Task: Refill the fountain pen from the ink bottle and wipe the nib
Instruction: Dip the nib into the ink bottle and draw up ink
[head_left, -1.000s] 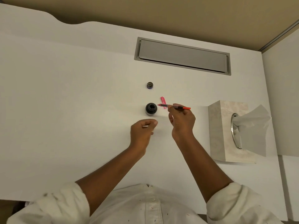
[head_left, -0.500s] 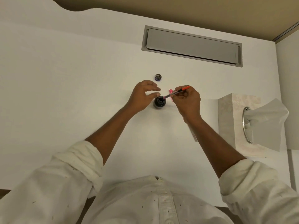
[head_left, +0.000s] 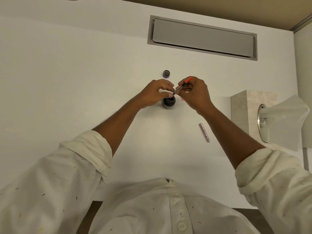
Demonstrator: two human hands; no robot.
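Note:
The open ink bottle (head_left: 168, 103) stands on the white desk (head_left: 67, 81), dark and round. Just above its mouth slants the fountain pen (head_left: 181, 86), orange end up and to the right, nib end down over the opening. My right hand (head_left: 194, 93) grips the pen's upper part. My left hand (head_left: 154, 93) sits left of the bottle, with thumb and forefinger pinched at the pen's lower end. Whether the nib is in the ink is hidden by the fingers. The bottle's cap (head_left: 166, 73) lies behind the bottle.
A silvery pink pen barrel (head_left: 204, 132) lies on the desk under my right forearm. A tissue box (head_left: 239, 114) with a tissue (head_left: 285, 122) sticking out stands at the right. A grey cable hatch (head_left: 202, 38) is set into the desk at the back.
My left hand reached forward from near me to the bottle, then its fingers closed at the pen's lower end. The right hand swung the pen from level to a slant over the bottle mouth.

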